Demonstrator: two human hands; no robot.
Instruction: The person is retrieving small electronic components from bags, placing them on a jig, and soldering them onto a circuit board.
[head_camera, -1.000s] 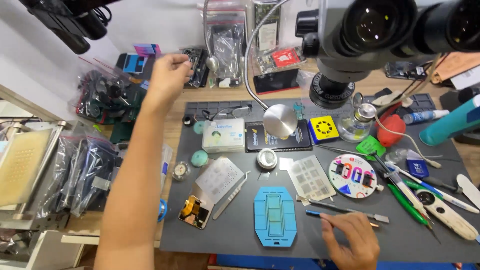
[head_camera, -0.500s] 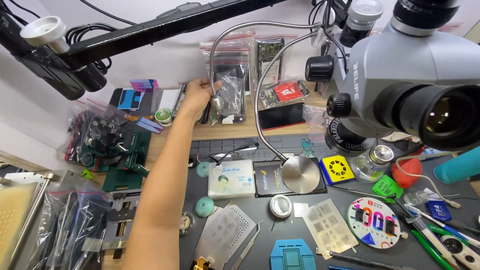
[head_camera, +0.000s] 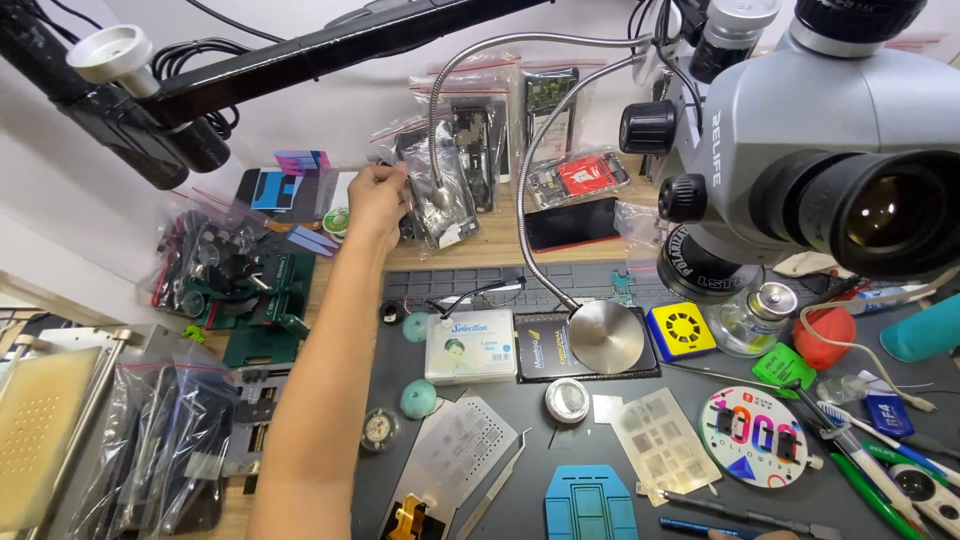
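At upper centre of the frame, the left hand (head_camera: 377, 203) reaches across the workbench, fingers pinched on a clear plastic bag (head_camera: 440, 190) of phone parts leaning at the wall; lifting it free likely comes next, while the right hand stays unseen.

Bright, even light is falling from above, casting soft shadows. The microscope (head_camera: 830, 150) is looming blurred; edges are bowing from wide-angle distortion.

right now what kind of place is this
Probably an electronics repair bench: a stereo microscope over a dark work mat, metal stencils and tweezers, and bagged circuit boards that the left hand reaches for.
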